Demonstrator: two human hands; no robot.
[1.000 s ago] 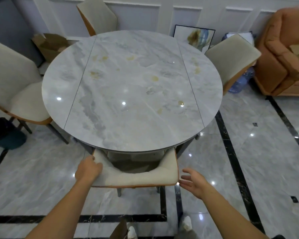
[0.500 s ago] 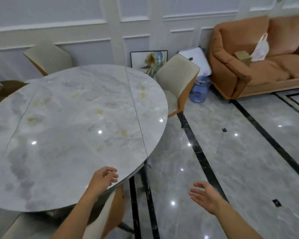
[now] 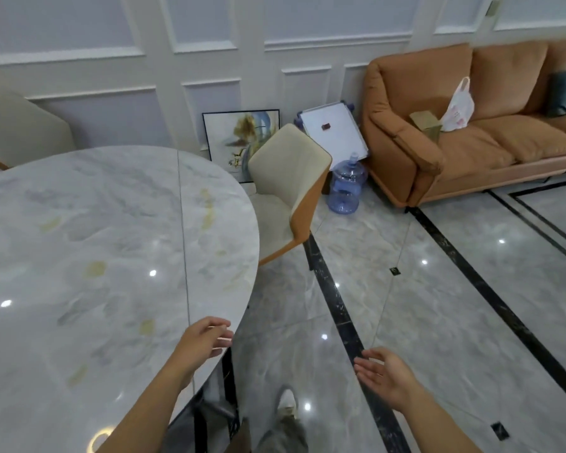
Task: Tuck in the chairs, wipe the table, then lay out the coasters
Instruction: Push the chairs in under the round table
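While my left hand (image 3: 206, 338) hangs over the near edge of the marble table (image 3: 95, 223), fingers loosely curled and holding nothing, my right hand (image 3: 384, 376) is out over the floor tiles (image 3: 445, 322), palm open and holding nothing either. The cream chair (image 3: 288, 188) stands angled at the table's right side (seat only just reaching the tabletop edge). A second chair (image 3: 17, 132) peeks up behind the table, far left. Yellowish smears (image 3: 94, 268) dot the top. A blue water jug (image 3: 345, 188) sits next to the orange sofa (image 3: 455, 142).
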